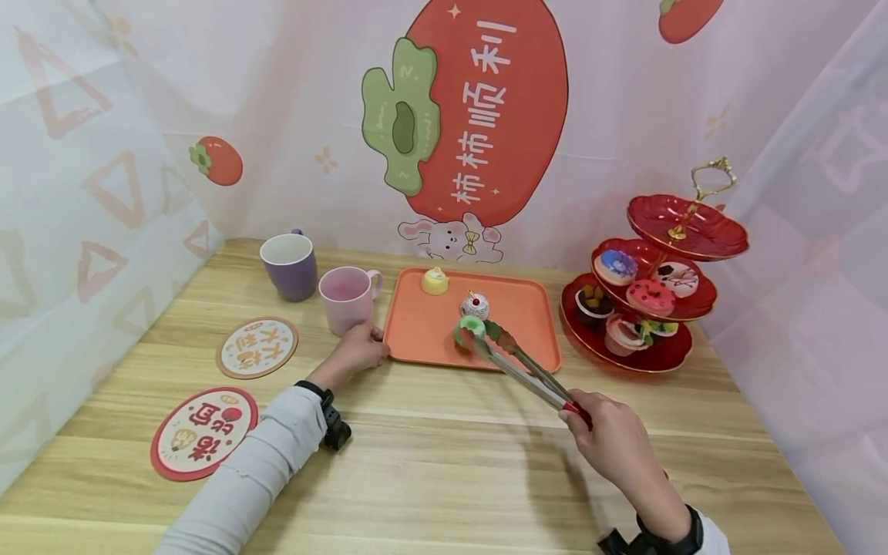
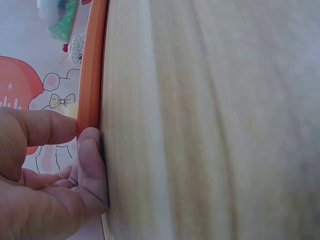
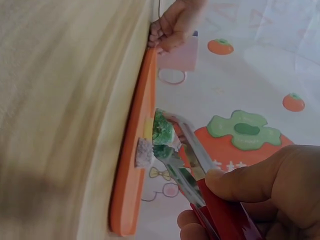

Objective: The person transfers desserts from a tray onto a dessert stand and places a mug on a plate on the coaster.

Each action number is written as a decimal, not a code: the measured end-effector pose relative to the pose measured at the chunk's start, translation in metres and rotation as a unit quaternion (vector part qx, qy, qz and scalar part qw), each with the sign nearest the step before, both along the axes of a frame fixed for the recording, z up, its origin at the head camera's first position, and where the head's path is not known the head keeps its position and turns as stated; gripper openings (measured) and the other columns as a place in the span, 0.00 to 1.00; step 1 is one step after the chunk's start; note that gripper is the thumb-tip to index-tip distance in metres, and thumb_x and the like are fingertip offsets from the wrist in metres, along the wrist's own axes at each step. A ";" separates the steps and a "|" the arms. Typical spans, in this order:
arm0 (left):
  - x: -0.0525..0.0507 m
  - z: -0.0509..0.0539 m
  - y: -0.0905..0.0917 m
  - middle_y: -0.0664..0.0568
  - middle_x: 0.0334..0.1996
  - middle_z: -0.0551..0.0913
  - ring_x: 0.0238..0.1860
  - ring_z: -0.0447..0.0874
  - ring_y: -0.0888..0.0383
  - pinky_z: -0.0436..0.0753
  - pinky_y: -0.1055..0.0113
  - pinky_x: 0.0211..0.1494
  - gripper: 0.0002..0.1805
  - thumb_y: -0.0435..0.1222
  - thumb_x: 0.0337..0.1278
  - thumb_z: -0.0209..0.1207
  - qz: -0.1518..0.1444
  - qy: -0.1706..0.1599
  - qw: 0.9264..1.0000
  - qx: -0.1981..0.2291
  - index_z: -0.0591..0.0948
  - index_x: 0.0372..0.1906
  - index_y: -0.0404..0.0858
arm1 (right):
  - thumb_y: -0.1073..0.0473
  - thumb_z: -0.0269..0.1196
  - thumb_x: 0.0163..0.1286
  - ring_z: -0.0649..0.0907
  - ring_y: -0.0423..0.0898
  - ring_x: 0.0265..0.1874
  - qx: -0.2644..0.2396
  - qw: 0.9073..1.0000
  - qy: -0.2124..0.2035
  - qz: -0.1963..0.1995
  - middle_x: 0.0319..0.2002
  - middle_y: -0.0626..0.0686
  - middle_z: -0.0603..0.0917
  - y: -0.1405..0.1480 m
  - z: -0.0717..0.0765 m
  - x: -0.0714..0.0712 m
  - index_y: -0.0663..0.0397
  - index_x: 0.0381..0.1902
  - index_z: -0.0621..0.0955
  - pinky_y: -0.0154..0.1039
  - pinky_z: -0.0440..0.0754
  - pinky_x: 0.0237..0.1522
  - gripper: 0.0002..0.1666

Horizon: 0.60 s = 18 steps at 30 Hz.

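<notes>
My left hand (image 1: 356,355) pinches the near left corner of an orange tray (image 1: 416,339). In the left wrist view, thumb and finger meet at the tray's rim. My right hand (image 1: 613,435) grips metal tongs (image 1: 530,378) by their red handles. The tong tips are spread at a green cupcake (image 1: 470,327) near the tray's front edge; I cannot tell if they clasp it. Just behind it sits a small white speckled cake (image 1: 475,306) with a red cherry. A yellow cake (image 1: 435,281) stands at the tray's back left.
A three-tier red stand (image 1: 687,227) at right holds several cakes on its two lower tiers. Left of the tray are a pink mug (image 1: 347,302) and a purple mug (image 1: 291,270). Two round coasters, an orange-rimmed one (image 1: 257,348) and a red-rimmed one (image 1: 204,432), lie at left.
</notes>
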<state>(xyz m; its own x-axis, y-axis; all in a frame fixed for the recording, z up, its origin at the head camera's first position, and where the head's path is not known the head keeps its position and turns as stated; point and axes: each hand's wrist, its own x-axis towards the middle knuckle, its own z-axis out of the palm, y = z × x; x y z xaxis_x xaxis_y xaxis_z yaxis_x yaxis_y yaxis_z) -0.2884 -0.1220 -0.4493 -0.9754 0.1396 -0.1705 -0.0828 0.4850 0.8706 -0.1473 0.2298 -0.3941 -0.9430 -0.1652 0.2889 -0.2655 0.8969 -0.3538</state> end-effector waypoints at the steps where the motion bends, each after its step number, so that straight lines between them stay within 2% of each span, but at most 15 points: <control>1: -0.001 -0.001 0.000 0.44 0.26 0.75 0.26 0.73 0.54 0.71 0.67 0.29 0.11 0.26 0.47 0.54 0.000 0.001 1.000 -0.002 0.69 0.38 0.29 | 0.65 0.67 0.56 0.69 0.41 0.18 0.001 1.000 0.003 0.001 0.24 0.47 0.78 0.001 0.002 0.000 0.58 0.37 0.82 0.38 0.66 0.20 0.09; 12: -0.002 -0.002 0.000 0.45 0.25 0.75 0.25 0.73 0.56 0.71 0.67 0.28 0.11 0.25 0.47 0.54 0.000 0.003 1.000 0.002 0.69 0.38 0.29 | 0.65 0.68 0.56 0.67 0.39 0.15 -0.002 1.000 0.025 -0.006 0.19 0.45 0.73 0.014 0.019 0.003 0.63 0.39 0.81 0.36 0.65 0.17 0.12; 18: -0.003 -0.003 -0.001 0.45 0.25 0.75 0.25 0.73 0.56 0.71 0.68 0.27 0.11 0.25 0.46 0.54 -0.002 0.005 1.000 -0.002 0.69 0.38 0.28 | 0.68 0.67 0.56 0.70 0.41 0.17 -0.028 0.999 0.045 -0.005 0.24 0.52 0.77 0.023 0.029 0.002 0.71 0.41 0.80 0.34 0.68 0.16 0.15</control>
